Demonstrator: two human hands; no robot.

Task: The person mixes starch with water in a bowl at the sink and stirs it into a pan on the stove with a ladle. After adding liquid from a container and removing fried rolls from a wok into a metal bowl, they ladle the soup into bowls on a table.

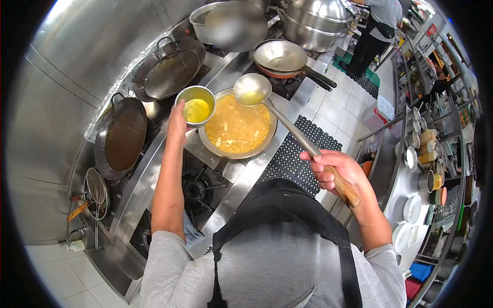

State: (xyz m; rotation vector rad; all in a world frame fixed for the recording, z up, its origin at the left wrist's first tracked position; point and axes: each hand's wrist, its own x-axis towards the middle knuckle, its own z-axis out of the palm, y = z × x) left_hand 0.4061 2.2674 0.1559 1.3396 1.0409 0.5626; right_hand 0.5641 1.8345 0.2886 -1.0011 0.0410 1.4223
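Wide round steel pan [239,156] of yellow soup: sitting on the range [256,171], probably heavy, slosh-prone | long steel ladle [295,133]: right hand [334,168] gripping wooden handle—likely head-heavy, cup hanging over pan's far rim, shaft having open room rightward | small steel bowl [192,93]: left hand [178,126] gripping side, yellow liquid likely spilling if tilted—pan-rim contact staying unclear

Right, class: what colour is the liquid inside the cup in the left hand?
Yellow; the head view shows the liquid best.

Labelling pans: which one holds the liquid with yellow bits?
The round pan partly behind the ladle and metal cup; it's the only pan showing yellow bits.
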